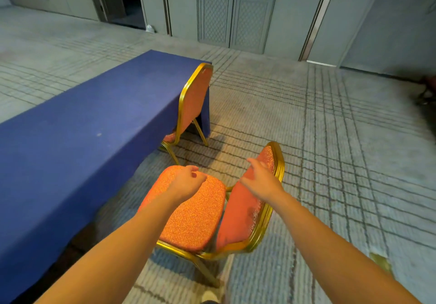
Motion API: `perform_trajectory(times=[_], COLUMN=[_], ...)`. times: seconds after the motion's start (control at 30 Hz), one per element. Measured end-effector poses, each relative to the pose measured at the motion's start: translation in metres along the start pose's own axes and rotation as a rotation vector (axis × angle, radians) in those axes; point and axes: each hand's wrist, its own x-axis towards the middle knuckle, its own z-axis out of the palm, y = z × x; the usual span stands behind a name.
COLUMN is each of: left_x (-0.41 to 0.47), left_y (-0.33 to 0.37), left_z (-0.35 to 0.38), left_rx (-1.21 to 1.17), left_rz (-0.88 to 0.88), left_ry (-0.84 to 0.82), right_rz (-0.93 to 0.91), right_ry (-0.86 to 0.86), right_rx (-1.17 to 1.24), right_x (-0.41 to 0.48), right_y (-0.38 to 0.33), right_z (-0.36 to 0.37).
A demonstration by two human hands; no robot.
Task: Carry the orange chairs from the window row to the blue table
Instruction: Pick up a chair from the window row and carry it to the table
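Head view: near chair (195, 218) stands by the desk (82, 126), left grip (188, 179) and right grip (260, 178) loose and empty; next, probably push it in.

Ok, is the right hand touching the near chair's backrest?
Cannot tell. The head view shows the right hand, fingers spread, overlapping the near chair's backrest, but neither contact nor a gap shows plainly from this angle.

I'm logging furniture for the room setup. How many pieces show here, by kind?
Orange chairs: 2 (near chair, far chair)
Blue table: 1
Total: 3
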Motion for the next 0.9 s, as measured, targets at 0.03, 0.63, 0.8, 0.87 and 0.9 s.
perform_trajectory(times=[0.03, 0.63, 0.8, 0.87, 0.9], left_x=[-0.003, 0.058, 0.068, 0.074, 0.077], left_y=[0.005, 0.056, 0.045, 0.037, 0.034], left_z=[0.007, 0.17, 0.182, 0.185, 0.187], left_rx=[0.009, -0.27, -0.331, -0.345, -0.355], left_rz=[0.015, -0.418, -0.56, -0.628, -0.652], left_ry=[0.013, 0.214, 0.305, 0.329, 0.336], right_rz=[-0.011, -0.371, -0.349, -0.367, -0.374], right_ry=[0.006, -0.294, -0.514, -0.658, -0.733], right_rx=[-0.012, -0.194, -0.423, -0.644, -0.717], right_x=[0.0, 0.132, 0.181, 0.202, 0.211], right_y=[0.005, 0.117, 0.097, 0.087, 0.084], right_z=[-0.007, -0.084, -0.069, -0.058, -0.053])
